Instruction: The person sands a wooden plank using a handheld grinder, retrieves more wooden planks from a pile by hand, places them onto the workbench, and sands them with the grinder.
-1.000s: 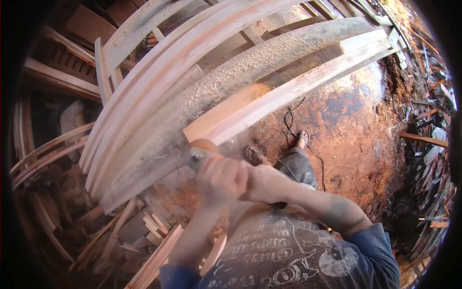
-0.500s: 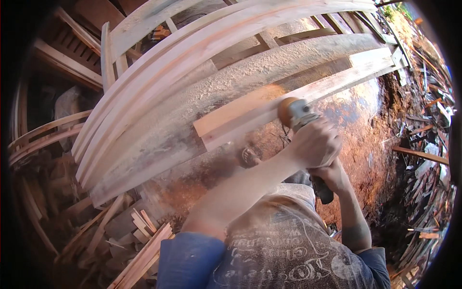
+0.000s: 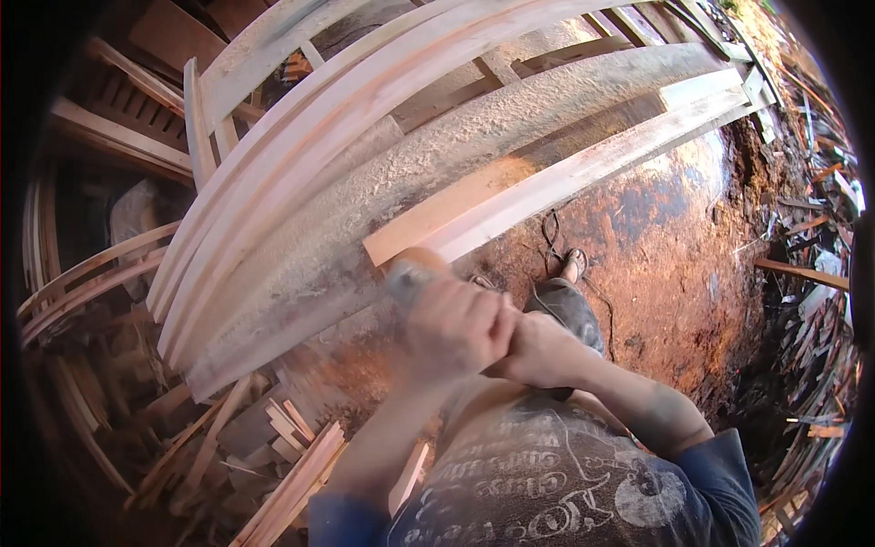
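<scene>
My left hand is wrapped round the front of an angle grinder, whose round orange-brown disc is smeared by motion. Right behind it, my right hand is closed on the grinder's rear body, most of which the two hands hide. The disc meets the near end of a pale wooden board that lies along the front edge of a dusty bench. Beside that board, on its far side, a tan strip of wood runs parallel.
Several long curved wooden pieces lie across the bench beyond the board. Sawdust covers the bench top. Offcuts are heaped at the lower left, and wood scraps at the right. A dark cord trails near my foot.
Both hands and the grinder have moved left along the board, from its middle to its near left end. My foot and the cord now show more fully. The view has shifted slightly.
</scene>
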The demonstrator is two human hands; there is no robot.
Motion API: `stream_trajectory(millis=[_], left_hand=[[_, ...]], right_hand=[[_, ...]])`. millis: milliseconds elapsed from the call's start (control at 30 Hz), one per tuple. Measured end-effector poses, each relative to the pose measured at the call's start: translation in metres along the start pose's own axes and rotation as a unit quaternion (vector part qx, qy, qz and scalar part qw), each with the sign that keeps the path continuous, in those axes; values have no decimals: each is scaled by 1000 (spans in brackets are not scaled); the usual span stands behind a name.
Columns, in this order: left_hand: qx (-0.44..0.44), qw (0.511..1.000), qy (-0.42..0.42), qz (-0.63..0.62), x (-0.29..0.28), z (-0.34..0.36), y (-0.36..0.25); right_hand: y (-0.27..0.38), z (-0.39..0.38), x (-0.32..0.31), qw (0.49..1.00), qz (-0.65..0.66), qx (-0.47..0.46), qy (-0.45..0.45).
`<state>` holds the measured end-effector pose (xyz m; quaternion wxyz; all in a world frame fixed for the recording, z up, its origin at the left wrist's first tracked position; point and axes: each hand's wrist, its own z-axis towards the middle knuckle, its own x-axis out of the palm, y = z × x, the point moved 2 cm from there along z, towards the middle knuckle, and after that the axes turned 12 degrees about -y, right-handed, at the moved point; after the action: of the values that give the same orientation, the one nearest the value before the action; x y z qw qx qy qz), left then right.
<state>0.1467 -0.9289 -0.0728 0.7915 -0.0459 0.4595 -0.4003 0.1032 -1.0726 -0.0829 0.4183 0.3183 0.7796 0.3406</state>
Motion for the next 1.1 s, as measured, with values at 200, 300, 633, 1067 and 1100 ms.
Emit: stream_trajectory(millis=[200, 300, 633, 1067, 1100], left_hand=[[55, 994, 41, -83, 26, 30, -29], [38, 998, -1, -40, 15, 7, -10], [67, 996, 39, -51, 35, 10, -23], [188, 933, 40, -304, 171, 80, -99], [171, 943, 33, -285, 155, 70, -94]], right_hand=[[-1, -18, -36, 990, 60, 108, -68], [-12, -3, -9, 998, 38, 26, 46], [-37, -12, -24, 998, 27, 55, 7], [-108, -56, -106, 910, 263, 190, -257], [-104, -54, -98, 931, 228, 155, -239]])
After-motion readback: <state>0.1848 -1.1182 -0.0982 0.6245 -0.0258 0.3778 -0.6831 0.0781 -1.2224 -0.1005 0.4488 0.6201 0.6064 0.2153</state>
